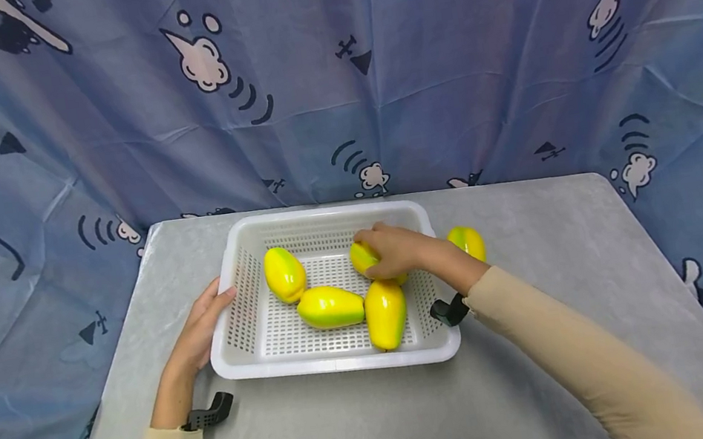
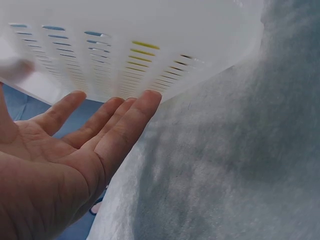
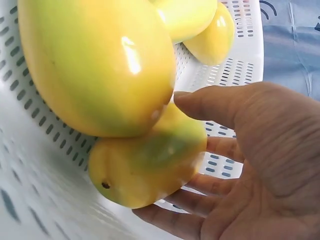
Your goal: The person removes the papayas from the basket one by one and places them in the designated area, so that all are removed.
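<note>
A white perforated basket holds several yellow-green mangoes. My left hand grips its left side, thumb over the rim; in the left wrist view the fingers of this hand rest against the outer wall. Inside at the right, my right hand holds a mango from above. In the right wrist view, the thumb and fingers of that hand lie around this mango, which touches a larger-looking one. The other mangoes lie at the left, middle and front right.
One more mango lies on the grey table, just outside the basket's right side and partly behind the right forearm. A patterned blue curtain hangs behind the table. Each wrist wears a black mount.
</note>
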Action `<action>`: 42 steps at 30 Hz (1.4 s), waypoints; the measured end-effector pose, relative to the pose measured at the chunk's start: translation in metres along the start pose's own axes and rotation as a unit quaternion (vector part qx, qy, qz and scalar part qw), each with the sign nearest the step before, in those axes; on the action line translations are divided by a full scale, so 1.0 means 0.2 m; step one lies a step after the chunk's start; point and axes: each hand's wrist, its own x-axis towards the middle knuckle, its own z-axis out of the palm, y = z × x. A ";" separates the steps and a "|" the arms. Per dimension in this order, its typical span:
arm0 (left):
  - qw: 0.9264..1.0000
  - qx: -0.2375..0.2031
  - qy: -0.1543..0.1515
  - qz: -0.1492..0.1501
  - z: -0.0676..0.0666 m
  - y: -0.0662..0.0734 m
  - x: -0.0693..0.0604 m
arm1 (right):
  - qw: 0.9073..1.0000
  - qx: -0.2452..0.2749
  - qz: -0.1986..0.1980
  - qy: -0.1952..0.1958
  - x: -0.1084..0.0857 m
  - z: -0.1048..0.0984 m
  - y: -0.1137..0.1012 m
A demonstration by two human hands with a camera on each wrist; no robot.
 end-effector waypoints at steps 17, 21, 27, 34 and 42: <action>1.000 0.001 0.006 -0.004 0.01 -0.02 -0.02 | 1.000 -0.020 0.013 0.002 0.00 0.07 0.00; 1.000 0.007 0.007 -0.006 0.00 -0.01 -0.03 | 1.000 -0.026 0.007 0.015 0.00 0.06 -0.01; 1.000 0.002 0.016 -0.007 0.00 0.00 -0.02 | 0.999 -0.034 -0.003 0.036 -0.01 0.04 -0.03; 0.999 0.006 0.028 -0.014 0.00 0.00 -0.02 | 0.997 -0.051 -0.016 0.060 -0.04 0.03 -0.02; 1.000 -0.011 0.022 -0.010 0.00 -0.01 0.00 | 0.995 -0.061 -0.026 0.081 -0.07 0.01 -0.02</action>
